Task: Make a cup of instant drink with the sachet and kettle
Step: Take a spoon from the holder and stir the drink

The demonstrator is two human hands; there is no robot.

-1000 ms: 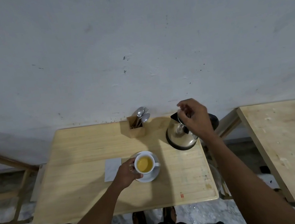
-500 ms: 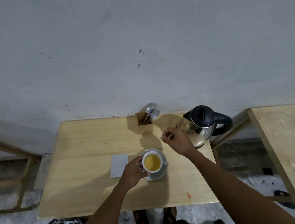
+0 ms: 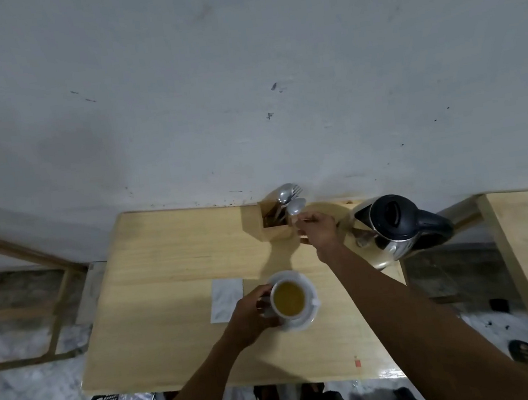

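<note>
Reaching into the wooden holder [image 3: 275,223], the right hand [image 3: 321,231] seems to pinch a spoon [image 3: 296,207], ready for stirring. The left hand [image 3: 253,311] grips the filled cup [image 3: 288,298]; the kettle [image 3: 391,229] stands at right.

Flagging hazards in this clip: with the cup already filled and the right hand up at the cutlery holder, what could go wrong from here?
1. The right hand is closing on a spoon in the wooden holder; pulling it at an angle may tip the holder.
2. The right forearm passes close beside the kettle, which may be hot or get knocked.
3. The cup is full on its saucer; the left hand could slop it.
</note>
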